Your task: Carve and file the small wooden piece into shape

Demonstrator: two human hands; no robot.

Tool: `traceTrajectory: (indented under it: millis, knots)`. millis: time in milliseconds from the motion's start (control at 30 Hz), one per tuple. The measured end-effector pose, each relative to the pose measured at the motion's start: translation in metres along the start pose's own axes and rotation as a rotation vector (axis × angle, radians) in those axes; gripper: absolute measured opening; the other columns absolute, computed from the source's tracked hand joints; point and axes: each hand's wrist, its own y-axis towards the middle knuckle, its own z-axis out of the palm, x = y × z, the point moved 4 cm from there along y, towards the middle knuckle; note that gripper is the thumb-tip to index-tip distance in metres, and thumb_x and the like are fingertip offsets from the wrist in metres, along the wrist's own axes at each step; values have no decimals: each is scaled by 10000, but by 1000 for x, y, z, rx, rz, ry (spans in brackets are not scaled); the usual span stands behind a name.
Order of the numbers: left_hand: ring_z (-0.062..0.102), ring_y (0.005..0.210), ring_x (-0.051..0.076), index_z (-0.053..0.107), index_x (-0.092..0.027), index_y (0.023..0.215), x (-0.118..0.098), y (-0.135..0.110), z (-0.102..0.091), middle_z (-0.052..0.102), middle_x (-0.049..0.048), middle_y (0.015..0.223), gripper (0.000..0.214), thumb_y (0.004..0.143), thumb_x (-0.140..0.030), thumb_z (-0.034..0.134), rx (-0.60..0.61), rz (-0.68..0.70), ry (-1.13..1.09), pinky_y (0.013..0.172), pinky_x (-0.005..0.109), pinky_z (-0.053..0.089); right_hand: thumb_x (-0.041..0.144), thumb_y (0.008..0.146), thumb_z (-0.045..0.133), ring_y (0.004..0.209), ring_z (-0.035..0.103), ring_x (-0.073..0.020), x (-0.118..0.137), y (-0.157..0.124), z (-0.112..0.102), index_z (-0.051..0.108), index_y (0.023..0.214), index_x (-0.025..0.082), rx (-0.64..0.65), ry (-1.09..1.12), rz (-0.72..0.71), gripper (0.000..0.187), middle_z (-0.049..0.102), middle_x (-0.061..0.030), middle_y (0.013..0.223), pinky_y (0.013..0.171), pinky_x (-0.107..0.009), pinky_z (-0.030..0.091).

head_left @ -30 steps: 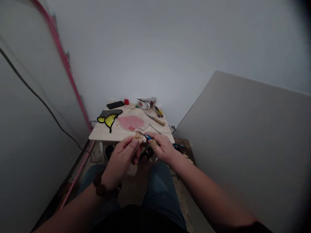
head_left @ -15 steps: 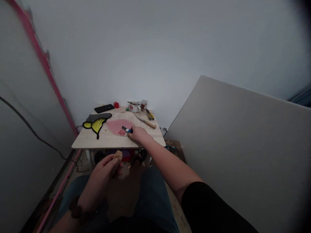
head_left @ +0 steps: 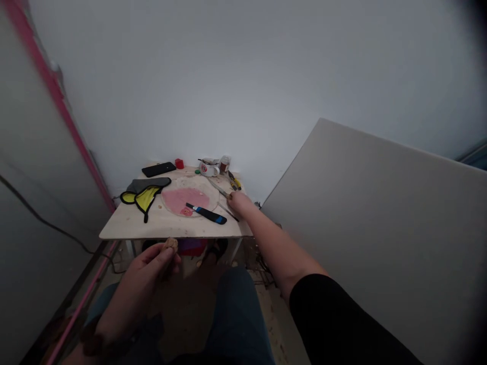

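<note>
Low in front of me my left hand [head_left: 154, 263] pinches a small light-brown piece of wood [head_left: 172, 244] between thumb and fingers. At the table's right side my right hand [head_left: 241, 204] closes round the wooden handle of a long grey-bladed file [head_left: 217, 187], which lies on the tabletop. Left of that hand rests a chisel [head_left: 211, 215] with a black and blue handle, its tip over a round pink mat [head_left: 177, 200]. A thin dark rod [head_left: 229, 212] lies between the chisel and my right hand.
On the table [head_left: 125, 225] are a grey and yellow cloth piece [head_left: 146, 195], a black phone [head_left: 159, 169], a red object [head_left: 179, 163], a white mug [head_left: 208, 167], a jar [head_left: 224, 163] and yellow-handled pliers [head_left: 235, 181]. A grey panel [head_left: 373, 218] stands close at right.
My right hand has let go of the chisel, leaving it on the table, and has moved right onto the file's handle. My left hand still holds the wood piece.
</note>
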Motion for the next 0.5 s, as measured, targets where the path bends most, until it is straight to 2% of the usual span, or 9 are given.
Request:
traceTrajectory:
  millis: [67, 100, 200, 233, 300, 333, 400, 500]
  knots:
    - [663, 726, 162, 764, -189, 1033, -9, 0, 4, 774, 30, 852, 546, 750, -553, 1056, -1, 32, -50, 657, 239, 548, 419, 1145, 715, 1242, 766, -298, -3, -13, -9, 800, 1332, 146, 3, 19, 8, 342, 807, -198, 1410, 1055, -400, 576]
    - [635, 696, 149, 755, -188, 1025, -15, -1, 6, 751, 20, 827, 514, 780, -539, 1039, 1, 51, -89, 628, 230, 526, 363, 1137, 690, 1248, 767, -298, -6, -24, -14, 812, 1313, 121, -2, 34, 9, 323, 817, -237, 1396, 1017, -349, 557]
    - [562, 641, 119, 727, -186, 1018, -34, -5, 14, 667, -15, 786, 390, 870, -452, 971, 43, 71, -280, 573, 213, 479, 323, 1129, 607, 1153, 785, -305, -22, -74, -24, 810, 1300, 87, -36, 96, 27, 356, 843, -265, 1298, 908, -323, 555]
    - [573, 654, 119, 712, -180, 988, -40, -7, 17, 659, -10, 803, 343, 900, -421, 939, 58, 51, -335, 570, 213, 483, 329, 1147, 544, 1094, 791, -294, -29, -97, -23, 801, 1322, 85, -50, 127, 26, 396, 855, -246, 1242, 866, -318, 560]
    - [612, 694, 129, 699, -174, 986, -53, -10, 24, 662, 4, 859, 245, 947, -348, 868, 71, 36, -434, 579, 226, 510, 383, 1193, 407, 904, 794, -245, -35, -151, -13, 736, 1479, 116, -69, 235, -8, 511, 871, -150, 1084, 757, -292, 575]
    - [611, 697, 127, 689, -175, 982, -59, -11, 29, 652, 4, 871, 212, 963, -321, 841, 99, 37, -474, 575, 226, 507, 425, 1191, 431, 824, 782, -235, -33, -181, -6, 692, 1560, 122, -115, 415, -67, 544, 863, -117, 1022, 715, -289, 584]
    - [577, 672, 115, 661, -182, 966, -70, -16, 41, 612, -9, 860, 193, 979, -293, 819, 165, 63, -529, 555, 217, 481, 509, 1170, 554, 809, 796, -223, -17, -241, 10, 617, 1685, 200, -179, 707, -264, 604, 864, -67, 1035, 737, -290, 632]
    - [500, 621, 94, 631, -191, 940, -82, -23, 59, 551, -34, 813, 255, 979, -313, 852, 234, 135, -552, 527, 202, 433, 455, 1155, 668, 1123, 852, -253, 20, -308, 29, 700, 1636, 301, -297, 860, -468, 507, 869, -85, 1343, 994, -331, 680]
